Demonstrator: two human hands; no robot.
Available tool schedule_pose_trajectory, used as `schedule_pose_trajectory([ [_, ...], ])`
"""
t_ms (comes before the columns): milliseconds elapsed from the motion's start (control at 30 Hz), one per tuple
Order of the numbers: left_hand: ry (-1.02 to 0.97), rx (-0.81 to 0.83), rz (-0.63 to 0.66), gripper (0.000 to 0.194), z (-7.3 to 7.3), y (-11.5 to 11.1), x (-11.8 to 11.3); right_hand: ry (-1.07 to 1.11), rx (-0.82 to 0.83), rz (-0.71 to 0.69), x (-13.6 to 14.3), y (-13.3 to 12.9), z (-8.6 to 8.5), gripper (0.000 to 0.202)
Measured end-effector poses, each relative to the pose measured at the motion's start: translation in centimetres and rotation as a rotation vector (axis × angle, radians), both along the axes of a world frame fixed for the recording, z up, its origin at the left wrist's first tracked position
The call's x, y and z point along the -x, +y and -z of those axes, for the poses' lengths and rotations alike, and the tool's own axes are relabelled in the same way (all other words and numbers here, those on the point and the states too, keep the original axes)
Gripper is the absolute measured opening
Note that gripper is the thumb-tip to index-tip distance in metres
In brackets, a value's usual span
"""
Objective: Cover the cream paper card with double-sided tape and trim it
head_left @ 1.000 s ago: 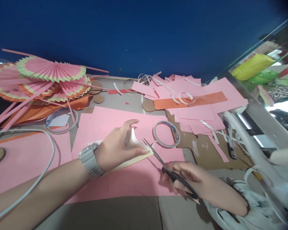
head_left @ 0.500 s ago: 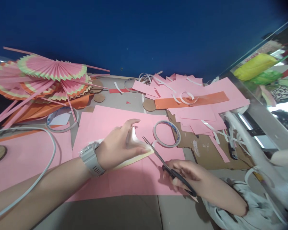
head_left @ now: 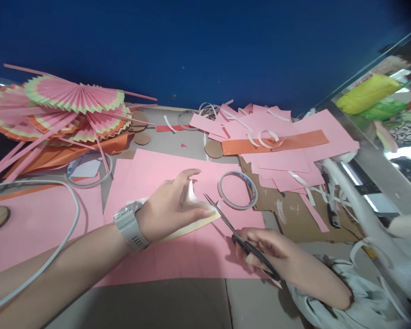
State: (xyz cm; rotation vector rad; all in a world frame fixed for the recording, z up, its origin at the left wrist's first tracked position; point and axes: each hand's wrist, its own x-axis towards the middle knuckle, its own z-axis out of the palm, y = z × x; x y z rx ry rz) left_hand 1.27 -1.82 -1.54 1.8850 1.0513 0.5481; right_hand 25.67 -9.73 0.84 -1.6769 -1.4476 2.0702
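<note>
Head view: left hand (head_left: 164, 205) half open, thumb and index finger well apart; thumb lies along the white-and-yellow paper (head_left: 200, 223), apparently steadying it. Whether its hidden fingers pinch: cannot tell. Right hand (head_left: 274, 251) closed round scissors (head_left: 263, 262), blades nearly together, angled towards the left thumb, presumably for close reach. Tape roll (head_left: 240, 207) just beyond the blades; pink sheets (head_left: 198, 262) underneath.

Left hand (head_left: 173, 205) pinches folded white-and-yellow paper (head_left: 192, 227); beyond its fingertips, right hand (head_left: 263, 253) holds black-handled scissors (head_left: 238, 238), with a tape roll (head_left: 222, 194) above the right fingers
</note>
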Motion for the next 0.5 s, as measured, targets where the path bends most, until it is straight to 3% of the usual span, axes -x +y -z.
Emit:
schedule_pose_trajectory([
  [500, -0.001, 0.002, 0.013, 0.075, 0.43, -0.02, 0.02, 0.01, 0.006, 0.001, -0.01, 0.11, 0.14, 0.006],
])
